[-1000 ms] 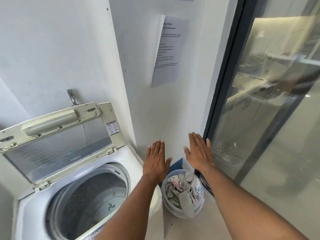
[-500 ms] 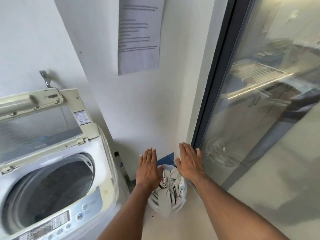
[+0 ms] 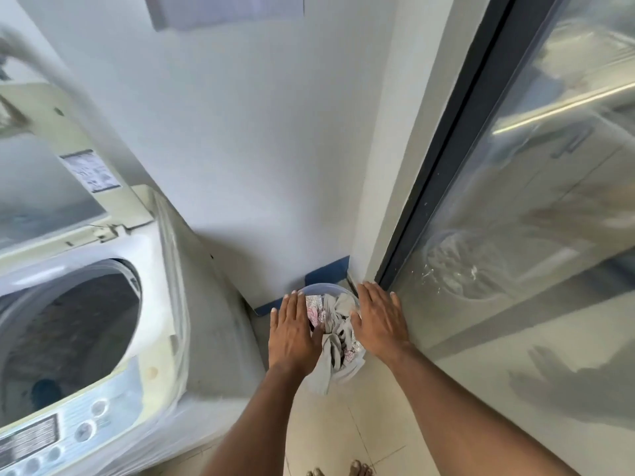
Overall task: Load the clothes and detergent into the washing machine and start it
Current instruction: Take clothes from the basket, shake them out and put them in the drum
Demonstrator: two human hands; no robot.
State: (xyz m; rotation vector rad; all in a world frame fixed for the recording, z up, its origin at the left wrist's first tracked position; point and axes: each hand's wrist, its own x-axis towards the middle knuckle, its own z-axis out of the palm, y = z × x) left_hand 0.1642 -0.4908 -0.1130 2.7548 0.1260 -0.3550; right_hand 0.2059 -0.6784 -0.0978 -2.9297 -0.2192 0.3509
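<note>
A: Nearest the camera, bare toes [image 3: 338,472] show at the bottom edge, standing on the tiled floor [image 3: 371,424]. Both forearms reach forward from there.

B: Hand state?

A: Left hand [image 3: 293,333] is flat, palm down, fingers spread apart, clamped on nothing. Right hand [image 3: 378,324] is the same: spread, palm down, holding nothing. Each sits over one side of the basket [image 3: 318,288]. Contact with the rim or the cloth cannot be told from this view.

B: The load?

A: Clothes [image 3: 335,334] are piled in the basket between the two hands, grey and patterned pieces, with one grey piece hanging over the near rim. The basket stands on the floor in the corner where the white wall [image 3: 275,149] meets the glass door [image 3: 532,218], just beside the dark door frame.

B: Machine?

A: Washing machine [image 3: 103,304] stands left of the basket, against the wall. Its lid [image 3: 51,173] is raised, the drum [image 3: 65,324] is open and dark inside. The control panel [image 3: 44,438] runs along its near edge. A sheet of paper [image 3: 226,10] hangs on the wall at the top edge, blurred.
</note>
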